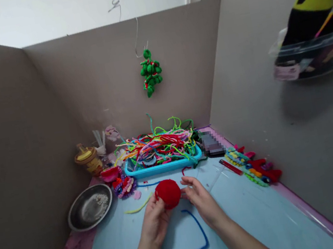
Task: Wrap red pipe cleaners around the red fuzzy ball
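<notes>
My left hand point(156, 217) is closed around the lower left side of a round red woolly piece point(168, 193), with the thumb on its near face. My right hand point(200, 199) is at the right edge of this piece, its fingers curved and apart. Some of its fingertips are close to or touching that edge; I cannot tell which. A bent blue strip of yarn point(200, 230) lies on the table just below both hands. Left of the red piece lies a yellow-green strip point(139, 206).
A blue tray point(164, 168) heaped with colourful yarn strips stands behind my hands. A metal bowl point(83, 210) is at the left. Crocheted pieces point(253, 167) and a red cutter-like tool point(231, 167) lie right. Grey panels enclose the table; green crocheted work point(151, 72) hangs at the back.
</notes>
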